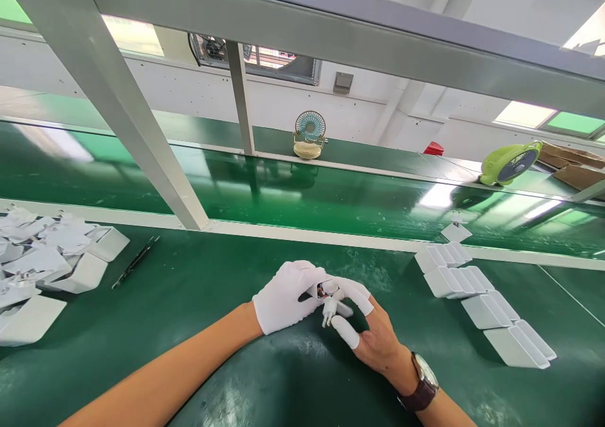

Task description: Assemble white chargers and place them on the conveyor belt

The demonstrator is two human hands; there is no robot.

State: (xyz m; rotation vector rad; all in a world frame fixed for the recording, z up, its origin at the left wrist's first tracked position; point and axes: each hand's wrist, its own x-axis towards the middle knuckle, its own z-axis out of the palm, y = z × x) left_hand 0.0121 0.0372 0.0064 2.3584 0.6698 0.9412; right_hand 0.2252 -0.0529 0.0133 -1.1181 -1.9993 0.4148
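Note:
My left hand (286,296), in a white glove, is closed around a small white plug part (328,293) with metal prongs pointing down. My right hand (369,329), with white finger cots and a wristwatch, pinches the same part from the right side. Both hands meet just above the green table top (189,301) near its middle front.
A heap of white plastic shells (42,260) lies at the left, with black tweezers (135,261) beside it. Rows of white housings (477,298) sit at the right. Behind a white rail runs a green conveyor belt (302,194). Two small fans (309,134) stand farther back. A slanted metal frame post (142,143) crosses overhead.

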